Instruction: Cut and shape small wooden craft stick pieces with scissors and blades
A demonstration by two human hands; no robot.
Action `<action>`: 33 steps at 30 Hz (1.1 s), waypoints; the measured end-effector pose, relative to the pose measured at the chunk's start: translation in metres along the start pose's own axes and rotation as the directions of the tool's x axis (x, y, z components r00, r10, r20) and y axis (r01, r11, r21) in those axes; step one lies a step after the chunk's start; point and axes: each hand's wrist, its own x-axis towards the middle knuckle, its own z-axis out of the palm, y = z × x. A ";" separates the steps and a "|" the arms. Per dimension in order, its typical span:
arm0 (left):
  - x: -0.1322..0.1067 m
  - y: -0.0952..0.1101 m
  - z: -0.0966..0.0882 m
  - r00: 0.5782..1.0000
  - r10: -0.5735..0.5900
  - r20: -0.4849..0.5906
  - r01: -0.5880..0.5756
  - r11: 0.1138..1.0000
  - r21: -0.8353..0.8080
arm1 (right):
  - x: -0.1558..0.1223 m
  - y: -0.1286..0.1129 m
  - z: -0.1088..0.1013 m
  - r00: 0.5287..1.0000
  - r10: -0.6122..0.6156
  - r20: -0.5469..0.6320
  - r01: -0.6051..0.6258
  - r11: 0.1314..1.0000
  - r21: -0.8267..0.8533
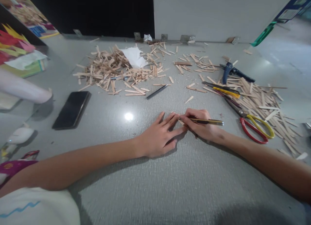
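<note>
My left hand [157, 136] lies on the grey table with its fingers spread. Its fingertips rest beside a small piece of wooden stick [181, 122], mostly covered by both hands. In my right hand [201, 121] is a dark pencil with yellowish stripes [209, 121], pinched between thumb and fingers, its tip at the wood piece near my left fingertips. Beyond the hands lie a dark pen [157, 92] and one loose wood sliver [189, 99]. Right of my right hand are scissors [255, 128] with one red and one yellow handle.
A big pile of wooden sticks [104, 68] with white tissue [134, 56] lies at the back. More sticks [262, 102] spread at right, near a yellow-and-black cutter [225, 90] and dark blue pliers [227, 72]. A phone [72, 110] lies at left. An upright panel [213, 16] stands behind.
</note>
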 end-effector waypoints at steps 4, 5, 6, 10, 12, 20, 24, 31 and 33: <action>0.001 0.002 -0.003 1.000 0.015 0.025 -0.016 1.000 0.011 | -0.001 0.001 -0.001 0.998 -0.055 0.037 0.056 0.998 -0.025; 0.002 0.003 -0.004 0.999 0.023 0.036 -0.024 1.000 0.016 | -0.002 0.001 -0.002 0.996 -0.069 0.052 0.070 0.997 -0.028; 0.002 0.004 -0.005 0.999 0.027 0.047 -0.028 0.999 0.023 | -0.002 0.002 -0.003 0.995 -0.081 0.066 0.083 0.996 -0.030; 0.004 0.009 -0.008 0.996 -0.001 0.089 -0.005 0.998 0.065 | -0.003 0.006 -0.007 0.987 -0.119 0.110 0.124 0.992 -0.036; 0.005 0.010 -0.009 0.995 -0.013 0.098 0.006 0.998 0.070 | -0.003 0.007 -0.009 0.982 -0.136 0.132 0.144 0.988 -0.049; 0.008 0.012 -0.014 0.989 -0.029 0.148 0.012 0.994 0.111 | -0.002 0.006 -0.015 0.965 -0.185 0.187 0.212 0.968 -0.132; 0.008 0.013 -0.014 0.988 -0.034 0.151 0.017 0.993 0.114 | -0.003 0.009 -0.015 0.961 -0.207 0.181 0.234 0.962 -0.142; 0.008 0.014 -0.015 0.986 -0.049 0.162 0.036 0.996 0.082 | -0.001 0.009 -0.018 0.943 -0.248 0.222 0.281 0.951 -0.131; 0.008 0.014 -0.016 0.987 -0.051 0.155 0.040 0.996 0.074 | -0.001 0.008 -0.020 0.938 -0.250 0.240 0.287 0.949 -0.134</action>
